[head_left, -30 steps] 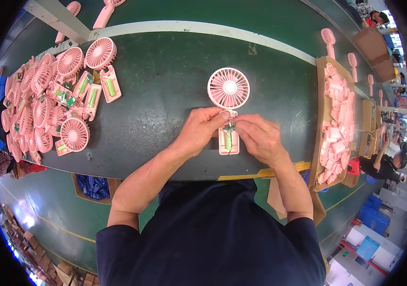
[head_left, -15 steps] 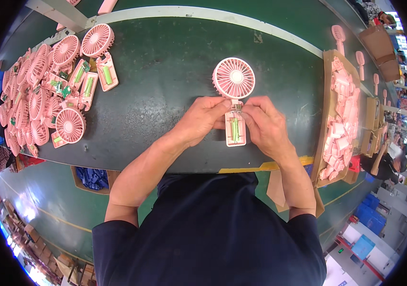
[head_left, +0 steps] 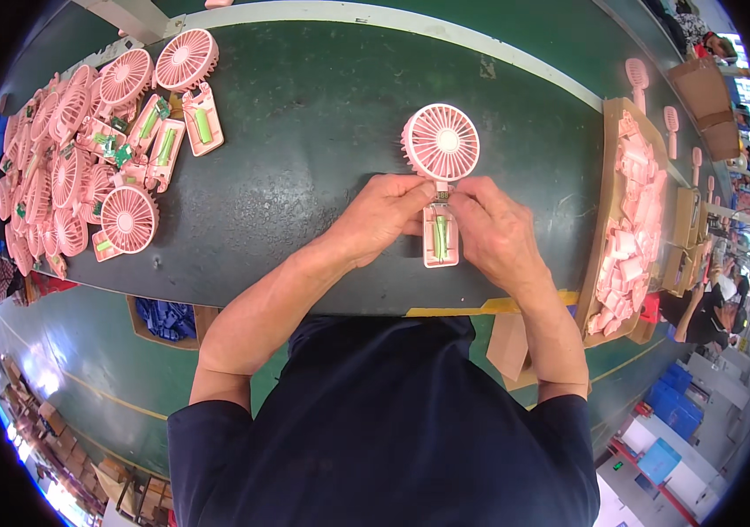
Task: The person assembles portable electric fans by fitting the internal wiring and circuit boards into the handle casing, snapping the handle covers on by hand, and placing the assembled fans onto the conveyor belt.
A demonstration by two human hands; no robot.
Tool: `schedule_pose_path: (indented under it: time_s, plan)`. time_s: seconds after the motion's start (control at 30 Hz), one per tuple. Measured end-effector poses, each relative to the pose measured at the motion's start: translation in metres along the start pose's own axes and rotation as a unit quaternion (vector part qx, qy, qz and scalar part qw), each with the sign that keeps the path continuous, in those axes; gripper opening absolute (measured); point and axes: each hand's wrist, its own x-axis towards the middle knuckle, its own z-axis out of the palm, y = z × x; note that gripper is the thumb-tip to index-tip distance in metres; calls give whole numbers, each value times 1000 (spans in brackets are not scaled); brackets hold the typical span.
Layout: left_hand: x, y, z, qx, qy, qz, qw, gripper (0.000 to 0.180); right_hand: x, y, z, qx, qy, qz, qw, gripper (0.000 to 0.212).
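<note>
A pink handheld fan (head_left: 442,142) lies on the dark green bench in front of me, its round grille pointing away and its handle toward me. The handle is uncovered, and a green battery cell (head_left: 441,237) shows inside it. My left hand (head_left: 390,211) is closed on the handle's left side, just below the grille. Thumb and fingers of my right hand (head_left: 491,221) are pinched at the handle's upper right, by the small parts at the neck. Whether a tiny piece sits between those right fingertips is hidden.
A heap of pink fans (head_left: 67,176) with uncovered handles covers the bench's left end. On the right stands a cardboard box (head_left: 610,202) of pink plastic pieces (head_left: 631,237). Finished-looking fans (head_left: 637,79) line the far right. Below the bench is a box of blue items (head_left: 166,318).
The fan has shifted slightly to the right in view, and both hands stay at its neck. The right fingers have moved a little; the bench scene has shifted slightly too.
</note>
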Motion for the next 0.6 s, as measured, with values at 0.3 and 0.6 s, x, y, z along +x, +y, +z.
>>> schedule_pose_path:
  time_s: [0.3,0.6]
  plan:
    - [-3,-5,-1,-7,25,16,1000,33,-10,6,18,196,55,100,974,19]
    - [0,-6,-1,-21,43,30,998,36,-8,-8,28,471,37,350,809,30]
